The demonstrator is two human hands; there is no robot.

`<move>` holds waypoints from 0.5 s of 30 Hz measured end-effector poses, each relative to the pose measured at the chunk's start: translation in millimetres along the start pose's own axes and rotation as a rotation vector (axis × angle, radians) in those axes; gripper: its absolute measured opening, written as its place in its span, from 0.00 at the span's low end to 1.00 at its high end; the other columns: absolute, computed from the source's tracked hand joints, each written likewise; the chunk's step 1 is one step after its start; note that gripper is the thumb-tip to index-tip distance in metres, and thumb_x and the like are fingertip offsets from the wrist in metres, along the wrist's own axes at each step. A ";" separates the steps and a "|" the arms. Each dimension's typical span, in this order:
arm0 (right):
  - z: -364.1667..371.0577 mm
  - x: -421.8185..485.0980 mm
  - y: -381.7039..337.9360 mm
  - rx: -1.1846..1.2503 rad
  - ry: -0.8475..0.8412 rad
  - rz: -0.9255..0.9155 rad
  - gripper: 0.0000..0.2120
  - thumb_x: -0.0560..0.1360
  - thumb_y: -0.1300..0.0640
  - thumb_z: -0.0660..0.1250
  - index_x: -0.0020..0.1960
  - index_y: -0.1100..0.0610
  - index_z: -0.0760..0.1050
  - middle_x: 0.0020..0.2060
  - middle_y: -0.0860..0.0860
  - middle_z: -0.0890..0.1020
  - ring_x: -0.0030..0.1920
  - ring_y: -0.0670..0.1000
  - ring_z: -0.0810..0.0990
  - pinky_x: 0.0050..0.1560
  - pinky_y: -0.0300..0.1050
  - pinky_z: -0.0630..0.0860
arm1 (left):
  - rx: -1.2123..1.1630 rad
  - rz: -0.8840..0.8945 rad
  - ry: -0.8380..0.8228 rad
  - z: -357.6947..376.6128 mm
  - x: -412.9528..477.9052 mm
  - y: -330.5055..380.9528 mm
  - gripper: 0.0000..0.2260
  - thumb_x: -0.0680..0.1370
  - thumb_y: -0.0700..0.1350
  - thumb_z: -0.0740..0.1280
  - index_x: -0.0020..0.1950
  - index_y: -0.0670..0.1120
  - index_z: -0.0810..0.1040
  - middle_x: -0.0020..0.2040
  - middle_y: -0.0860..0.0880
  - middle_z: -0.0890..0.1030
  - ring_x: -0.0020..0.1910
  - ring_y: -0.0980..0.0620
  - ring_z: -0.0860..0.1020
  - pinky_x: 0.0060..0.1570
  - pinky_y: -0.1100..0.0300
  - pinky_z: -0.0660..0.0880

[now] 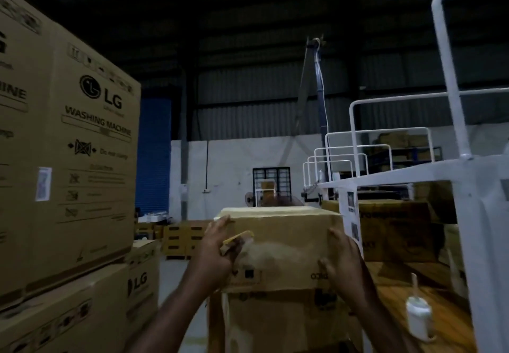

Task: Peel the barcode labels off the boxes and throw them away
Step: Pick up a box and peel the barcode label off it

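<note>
- A brown cardboard box (281, 242) sits on top of another box (286, 322) right in front of the person, its near face turned toward them.
- The left hand (217, 253) is at the box's upper-left corner, fingertips hooked over the top edge, while thumb and fingers pinch a yellowish strip (239, 237) — it looks like a label or its backing, lifted clear of the cardboard at its right end.
- The right hand (344, 264) lies flat against the right side of the same face, fingers spread and open, gripping nothing, its fingertips close to the box's right edge.
- The two hands are well apart, with a pale scuffed patch of cardboard between them.
- To the left stands a tall stack of washing machine boxes (82, 146); a small white label (43, 183) is stuck on the side of the upper one.
- Between that stack and the box in hand runs a strip of bare grey floor (179, 278) — the only open lane, leading back toward low piles of cartons (181, 235) and a white wall.
- To the right, a white metal frame (468, 176) with railings crowds in just beside the box's right edge.
- A small white bottle (418, 318) stands on the wooden surface under that frame.
- The room is dim and the far details are blurred.
</note>
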State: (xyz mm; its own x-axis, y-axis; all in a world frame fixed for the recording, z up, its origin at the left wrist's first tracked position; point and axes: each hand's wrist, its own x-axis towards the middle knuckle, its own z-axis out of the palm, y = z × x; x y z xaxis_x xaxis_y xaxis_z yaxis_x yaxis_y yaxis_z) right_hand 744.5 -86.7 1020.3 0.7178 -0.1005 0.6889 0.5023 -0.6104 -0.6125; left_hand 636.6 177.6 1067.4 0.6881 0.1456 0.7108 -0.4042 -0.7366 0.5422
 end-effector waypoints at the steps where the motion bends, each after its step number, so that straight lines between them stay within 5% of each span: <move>1: -0.6 -0.2 -2.3 -0.044 0.006 0.005 0.34 0.72 0.60 0.73 0.74 0.49 0.64 0.73 0.56 0.65 0.69 0.58 0.69 0.64 0.53 0.73 | 0.015 0.015 0.009 0.7 2.6 -2.9 0.23 0.77 0.52 0.69 0.70 0.63 0.68 0.77 0.59 0.62 0.75 0.49 0.65 0.65 0.42 0.73; 4: -1.3 -6.8 -17.6 -0.228 0.146 -0.037 0.27 0.72 0.55 0.74 0.69 0.51 0.72 0.72 0.58 0.67 0.68 0.60 0.71 0.62 0.58 0.75 | 0.138 0.084 0.048 5.2 2.0 -5.7 0.20 0.77 0.50 0.70 0.68 0.57 0.75 0.75 0.58 0.65 0.76 0.50 0.63 0.68 0.44 0.71; 7: 0.9 -25.2 -45.3 -0.131 0.244 -0.238 0.14 0.73 0.55 0.72 0.58 0.53 0.80 0.59 0.53 0.79 0.58 0.55 0.78 0.55 0.55 0.79 | 0.205 0.153 0.075 10.9 -6.5 -4.2 0.15 0.76 0.48 0.71 0.64 0.52 0.79 0.74 0.55 0.67 0.78 0.50 0.56 0.74 0.49 0.62; 11: 17.5 -58.2 -88.0 0.505 -0.096 -0.116 0.09 0.75 0.52 0.71 0.54 0.42 0.79 0.49 0.44 0.83 0.48 0.43 0.82 0.43 0.40 0.80 | 0.029 0.093 -0.024 7.2 -27.2 1.0 0.16 0.75 0.46 0.73 0.61 0.57 0.78 0.67 0.61 0.70 0.68 0.56 0.70 0.64 0.52 0.75; 15: 47.0 -75.2 -105.5 0.702 -0.256 -0.051 0.20 0.68 0.43 0.74 0.60 0.40 0.76 0.52 0.44 0.81 0.50 0.42 0.81 0.45 0.41 0.81 | -0.059 0.017 -0.204 -6.7 -43.8 -13.8 0.12 0.75 0.45 0.72 0.50 0.64 0.77 0.53 0.61 0.78 0.50 0.64 0.77 0.45 0.68 0.76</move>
State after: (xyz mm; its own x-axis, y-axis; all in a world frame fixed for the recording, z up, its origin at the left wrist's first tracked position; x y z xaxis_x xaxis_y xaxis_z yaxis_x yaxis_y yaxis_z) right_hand 660.2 22.1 1015.0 0.7320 0.1527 0.6640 0.6661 0.0441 -0.7445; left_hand 607.9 185.8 1031.7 0.7859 -0.0078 0.6183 -0.4474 -0.6973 0.5600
